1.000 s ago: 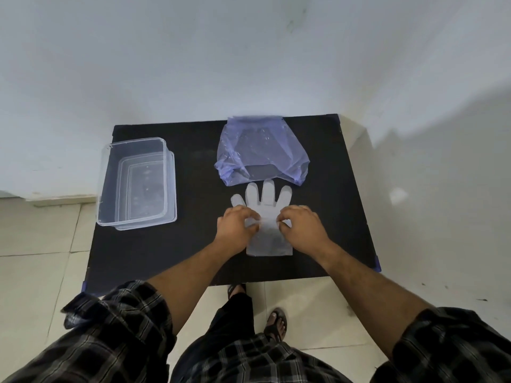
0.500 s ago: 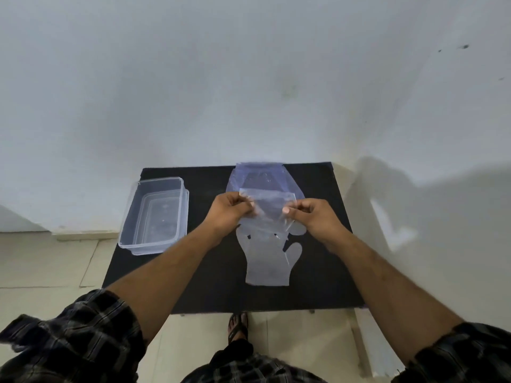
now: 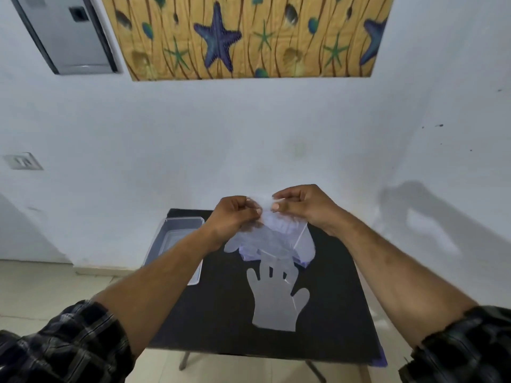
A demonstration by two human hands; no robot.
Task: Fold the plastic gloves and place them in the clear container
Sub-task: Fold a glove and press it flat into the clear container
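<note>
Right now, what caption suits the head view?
Both hands, left hand and right hand, lift a clear plastic glove above another glove on the black table.

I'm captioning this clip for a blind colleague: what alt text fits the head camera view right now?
Both hands, left hand and right hand, pinch a clear plastic glove in the air above a black table. A second glove lies flat on the table, a bluish plastic bag behind it, and a clear container sits at the table's left edge.

Lighting even, moderately bright, cool cast. Soft arm shadow on wall at right. Wide-angle bowing at edges. Slight motion blur throughout; no glare.
</note>
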